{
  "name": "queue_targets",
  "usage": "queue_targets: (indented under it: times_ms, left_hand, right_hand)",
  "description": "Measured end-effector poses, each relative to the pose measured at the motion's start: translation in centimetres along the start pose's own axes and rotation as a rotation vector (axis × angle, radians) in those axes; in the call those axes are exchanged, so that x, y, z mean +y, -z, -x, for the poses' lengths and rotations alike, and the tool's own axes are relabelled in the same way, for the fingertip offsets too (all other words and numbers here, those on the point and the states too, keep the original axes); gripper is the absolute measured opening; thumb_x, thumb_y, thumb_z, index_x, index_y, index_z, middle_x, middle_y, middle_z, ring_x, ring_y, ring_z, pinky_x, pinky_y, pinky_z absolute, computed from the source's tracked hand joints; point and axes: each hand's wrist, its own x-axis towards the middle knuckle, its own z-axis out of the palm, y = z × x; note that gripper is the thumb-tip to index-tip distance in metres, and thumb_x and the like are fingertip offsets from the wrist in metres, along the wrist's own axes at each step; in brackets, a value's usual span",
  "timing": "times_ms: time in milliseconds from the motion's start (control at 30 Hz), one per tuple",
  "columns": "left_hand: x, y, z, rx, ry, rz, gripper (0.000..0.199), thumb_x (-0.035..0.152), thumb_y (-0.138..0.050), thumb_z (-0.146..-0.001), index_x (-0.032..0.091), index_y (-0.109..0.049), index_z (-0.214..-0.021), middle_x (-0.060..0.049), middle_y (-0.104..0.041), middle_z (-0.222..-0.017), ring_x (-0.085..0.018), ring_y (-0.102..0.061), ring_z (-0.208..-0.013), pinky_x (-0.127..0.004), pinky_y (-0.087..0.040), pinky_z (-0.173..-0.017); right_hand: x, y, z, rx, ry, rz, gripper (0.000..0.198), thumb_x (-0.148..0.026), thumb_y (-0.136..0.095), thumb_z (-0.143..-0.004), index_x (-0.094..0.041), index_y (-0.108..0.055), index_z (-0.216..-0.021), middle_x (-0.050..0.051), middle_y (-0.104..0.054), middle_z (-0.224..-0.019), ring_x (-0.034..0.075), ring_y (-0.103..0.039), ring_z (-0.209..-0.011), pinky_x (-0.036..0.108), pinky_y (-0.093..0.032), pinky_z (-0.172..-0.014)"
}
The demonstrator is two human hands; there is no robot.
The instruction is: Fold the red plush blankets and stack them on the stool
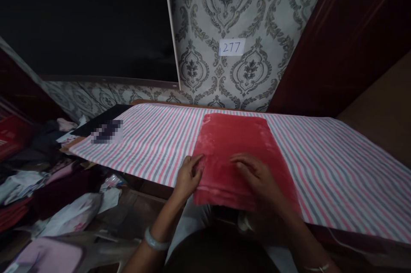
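Note:
A folded piece of red plush cloth (237, 140) lies flat on a striped sheet (154, 136), its near edge reaching over the table's front. Layers show along that near edge. My left hand (189, 174) rests at the cloth's left side, thumb and forefinger bent with a gap between them, fingertips on the red surface. Over the cloth's middle right is my right hand (257, 174), its fingers loosely curved, with nothing seen between them. Whether its fingertips touch the cloth is hard to tell.
A pixelated dark object (107, 131) sits on the sheet's left end. Behind the table are a large television (96, 24) and a patterned wall with a paper (231, 46) marked 277. Clothes and bags (73, 217) pile up at left, near a pink-seated chair (48, 256).

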Motion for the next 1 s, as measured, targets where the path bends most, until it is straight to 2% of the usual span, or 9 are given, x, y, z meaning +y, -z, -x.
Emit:
queue_targets:
  times_ms: [67, 133, 233, 333, 500, 600, 733, 867, 1000]
  left_hand:
    - [0.0, 0.6, 0.0, -0.033, 0.002, 0.006, 0.04, 0.025, -0.059, -0.086, 0.019, -0.064, -0.125, -0.004, -0.059, -0.089, -0.017, -0.058, -0.077, -0.032, -0.051, -0.072]
    - [0.4, 1.4, -0.2, -0.057, 0.001, 0.013, 0.04, 0.025, -0.061, -0.084, 0.02, -0.065, -0.124, -0.004, -0.06, -0.091, -0.018, -0.059, -0.079, -0.032, -0.052, -0.073]
    - [2.0, 1.8, -0.5, 0.005, -0.04, 0.007, 0.035, 0.023, -0.058, -0.086, 0.021, -0.064, -0.12, -0.005, -0.062, -0.098, -0.018, -0.061, -0.085, -0.034, -0.052, -0.078]
    - [3.7, 1.0, -0.4, 0.067, -0.111, -0.007, 0.035, 0.019, -0.055, -0.088, 0.021, -0.062, -0.122, -0.007, -0.06, -0.105, -0.019, -0.06, -0.093, -0.034, -0.052, -0.082]
    - [3.7, -1.0, 0.9, 0.103, -0.098, -0.042, 0.041, 0.017, -0.06, -0.085, 0.02, -0.057, -0.125, -0.007, -0.054, -0.106, -0.02, -0.058, -0.093, -0.034, -0.052, -0.08]
    - [3.0, -1.3, 1.9, 0.133, -0.1, -0.031, 0.039, 0.021, -0.06, -0.088, 0.021, -0.054, -0.127, -0.008, -0.051, -0.109, -0.017, -0.057, -0.088, -0.031, -0.052, -0.076]
    - [2.7, -0.9, 2.8, 0.129, -0.146, -0.017, 0.039, 0.024, -0.058, -0.09, 0.021, -0.052, -0.128, -0.008, -0.05, -0.111, -0.016, -0.055, -0.087, -0.031, -0.051, -0.077]
    - [2.8, -0.8, 3.1, 0.123, -0.164, -0.009, 0.041, 0.023, -0.057, -0.09, 0.022, -0.051, -0.131, -0.008, -0.051, -0.113, -0.018, -0.055, -0.09, -0.032, -0.051, -0.078]
    - [2.6, -1.0, 3.1, 0.127, -0.19, -0.024, 0.041, 0.021, -0.056, -0.09, 0.022, -0.051, -0.13, -0.008, -0.051, -0.113, -0.017, -0.056, -0.09, -0.032, -0.051, -0.078]
  right_hand:
    - [1.3, 1.4, 1.0, 0.079, -0.045, 0.107, 0.029, -0.037, -0.055, -0.091, -0.024, -0.068, -0.113, 0.009, -0.071, -0.116, 0.027, -0.065, -0.108, 0.044, -0.051, -0.096]
    - [2.7, 2.2, 2.1, 0.072, -0.086, 0.17, 0.036, -0.038, -0.056, -0.089, -0.023, -0.065, -0.121, 0.01, -0.07, -0.119, 0.028, -0.066, -0.108, 0.046, -0.052, -0.096]
    - [3.6, 2.2, 3.2, 0.106, -0.085, 0.214, 0.033, -0.036, -0.053, -0.091, -0.022, -0.066, -0.118, 0.011, -0.071, -0.116, 0.028, -0.067, -0.106, 0.046, -0.054, -0.093]
    - [2.8, 0.9, 3.4, 0.169, 0.011, 0.233, 0.025, -0.032, -0.053, -0.092, -0.022, -0.068, -0.11, 0.01, -0.071, -0.112, 0.026, -0.066, -0.105, 0.044, -0.053, -0.093]
    - [0.6, -2.5, 1.7, 0.002, 0.161, 0.128, 0.02, -0.017, -0.051, -0.091, -0.022, -0.066, -0.102, 0.008, -0.068, -0.101, 0.022, -0.065, -0.096, 0.037, -0.054, -0.085]
    - [0.4, -4.2, 0.8, -0.11, 0.127, 0.124, 0.021, -0.009, -0.053, -0.086, -0.02, -0.065, -0.099, 0.007, -0.066, -0.098, 0.02, -0.063, -0.091, 0.035, -0.052, -0.082]
    - [0.7, -5.5, 0.5, -0.213, 0.042, 0.281, 0.021, -0.005, -0.061, -0.083, -0.019, -0.066, -0.098, 0.006, -0.064, -0.098, 0.021, -0.061, -0.09, 0.033, -0.05, -0.081]
    - [0.5, -6.2, 0.8, -0.225, -0.002, 0.42, 0.021, -0.006, -0.063, -0.085, -0.02, -0.067, -0.099, 0.006, -0.062, -0.1, 0.02, -0.06, -0.09, 0.031, -0.047, -0.079]
    - [0.6, -6.8, 0.9, -0.189, -0.047, 0.462, 0.013, -0.008, -0.06, -0.087, -0.02, -0.064, -0.085, 0.004, -0.06, -0.091, 0.019, -0.059, -0.082, 0.03, -0.046, -0.074]
